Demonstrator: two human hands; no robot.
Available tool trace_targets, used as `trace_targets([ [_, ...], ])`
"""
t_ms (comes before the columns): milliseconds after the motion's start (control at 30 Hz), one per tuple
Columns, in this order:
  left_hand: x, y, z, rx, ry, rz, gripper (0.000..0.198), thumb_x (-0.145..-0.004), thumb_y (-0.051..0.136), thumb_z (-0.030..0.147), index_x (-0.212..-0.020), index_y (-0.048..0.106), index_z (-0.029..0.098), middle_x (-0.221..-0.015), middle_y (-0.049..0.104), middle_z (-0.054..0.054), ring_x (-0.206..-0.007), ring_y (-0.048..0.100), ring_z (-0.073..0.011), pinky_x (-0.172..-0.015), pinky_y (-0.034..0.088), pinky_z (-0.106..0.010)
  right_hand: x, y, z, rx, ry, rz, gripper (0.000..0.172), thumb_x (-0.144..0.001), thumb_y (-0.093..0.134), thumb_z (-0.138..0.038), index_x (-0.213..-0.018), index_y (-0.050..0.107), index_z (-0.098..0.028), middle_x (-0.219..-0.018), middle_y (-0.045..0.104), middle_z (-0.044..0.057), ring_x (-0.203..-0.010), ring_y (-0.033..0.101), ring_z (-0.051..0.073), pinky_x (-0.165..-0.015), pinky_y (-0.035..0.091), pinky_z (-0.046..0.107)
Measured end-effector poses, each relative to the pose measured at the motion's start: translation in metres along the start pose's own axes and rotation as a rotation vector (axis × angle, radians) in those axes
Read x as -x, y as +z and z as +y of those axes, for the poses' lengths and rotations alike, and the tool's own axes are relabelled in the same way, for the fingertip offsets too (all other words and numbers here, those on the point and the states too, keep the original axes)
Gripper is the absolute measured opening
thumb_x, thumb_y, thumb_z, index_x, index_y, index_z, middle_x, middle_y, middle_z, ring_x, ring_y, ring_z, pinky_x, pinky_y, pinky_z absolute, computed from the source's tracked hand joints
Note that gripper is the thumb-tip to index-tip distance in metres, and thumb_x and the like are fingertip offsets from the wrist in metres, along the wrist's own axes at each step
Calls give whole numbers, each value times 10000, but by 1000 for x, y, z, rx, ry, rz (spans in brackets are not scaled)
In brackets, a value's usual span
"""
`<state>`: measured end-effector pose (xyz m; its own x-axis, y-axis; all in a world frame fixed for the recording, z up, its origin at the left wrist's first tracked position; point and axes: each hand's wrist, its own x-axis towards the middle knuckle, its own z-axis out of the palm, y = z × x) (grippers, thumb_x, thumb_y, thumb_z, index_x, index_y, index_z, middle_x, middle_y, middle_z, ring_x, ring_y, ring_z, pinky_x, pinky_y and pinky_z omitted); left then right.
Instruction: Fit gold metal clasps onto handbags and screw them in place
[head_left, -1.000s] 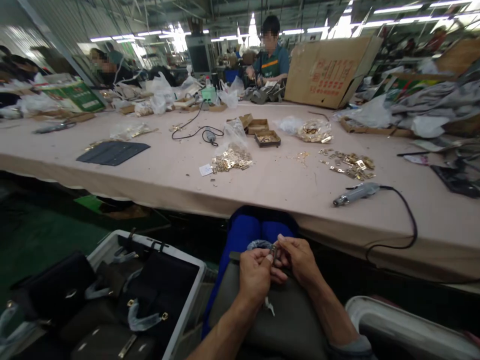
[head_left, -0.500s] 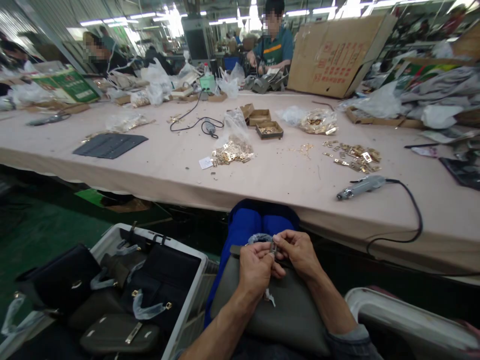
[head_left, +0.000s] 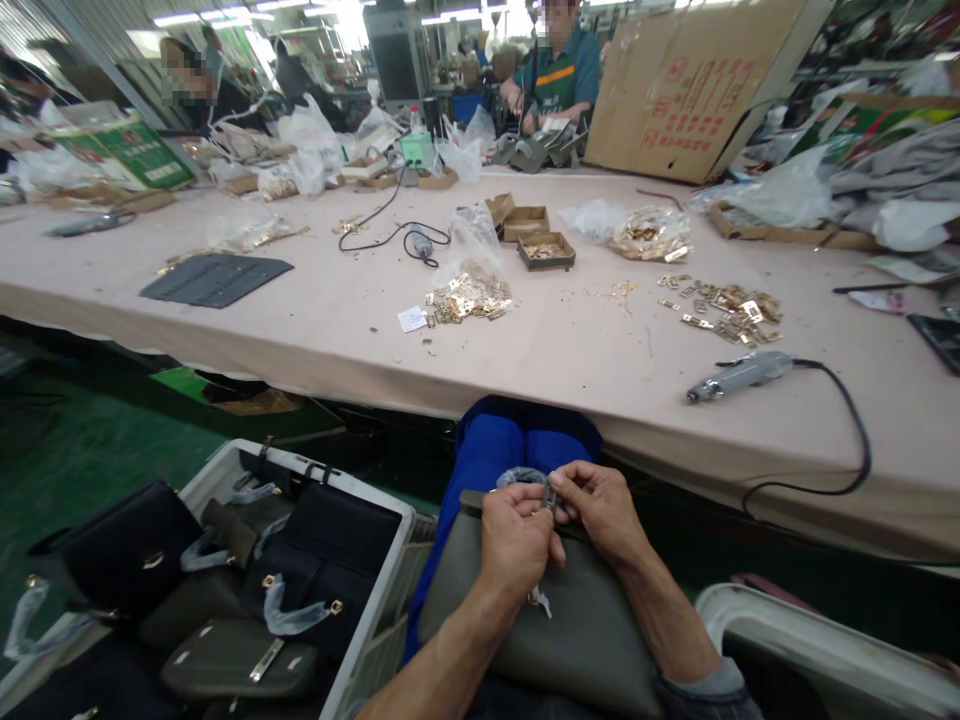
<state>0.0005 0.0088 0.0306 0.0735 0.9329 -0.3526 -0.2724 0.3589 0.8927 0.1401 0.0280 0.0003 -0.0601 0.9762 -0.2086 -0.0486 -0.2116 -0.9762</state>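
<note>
A grey-green handbag [head_left: 592,630] lies across my lap, below the table edge. At its upper edge, my left hand [head_left: 514,545] and my right hand [head_left: 602,510] pinch a small metal fitting [head_left: 550,496] between their fingertips. A bit of clear plastic wrap [head_left: 519,477] shows just behind the hands. Both hands have their fingers curled closed around the fitting.
A white crate [head_left: 373,610] of black and grey handbags stands at my lower left. On the pink table [head_left: 525,350] lie heaps of gold fittings [head_left: 469,298], small boxes, a grey electric screwdriver [head_left: 739,374] with its black cable, and a dark mat [head_left: 214,279]. Other people work at the far side.
The view has tilted down slightly. My hands stay at the bag's upper edge, with only small finger movements on the fitting.
</note>
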Motion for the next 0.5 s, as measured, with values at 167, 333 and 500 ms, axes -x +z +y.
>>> trace_targets([
  [167, 0, -1, -1, -17, -16, 4, 253, -779, 635, 232, -964, 650, 59, -510, 661, -36, -301, 537, -121, -344, 431, -186, 0, -2, -8, -25, -6, -126, 429, -766, 841, -487, -1023, 698, -175, -752, 639, 21, -648, 579, 163, -613, 482, 279],
  [333, 1, -6, -12, -32, 10, 21, 263, -826, 672, 363, -866, 632, 107, -744, 751, -117, -312, 561, -105, -305, 319, -161, 1, 4, -8, 127, -35, -42, 365, -835, 753, -540, -875, 730, -178, -712, 643, 36, -594, 556, 163, -572, 429, 280],
  [500, -14, -17, -31, 43, -15, 142, 389, -699, 831, 463, -818, 629, 153, -622, 727, -102, -352, 575, -142, -375, 418, -205, -20, 10, -8, 388, -57, -67, 453, -853, 643, -631, -700, 694, -207, -630, 615, 42, -577, 542, 190, -535, 377, 291],
])
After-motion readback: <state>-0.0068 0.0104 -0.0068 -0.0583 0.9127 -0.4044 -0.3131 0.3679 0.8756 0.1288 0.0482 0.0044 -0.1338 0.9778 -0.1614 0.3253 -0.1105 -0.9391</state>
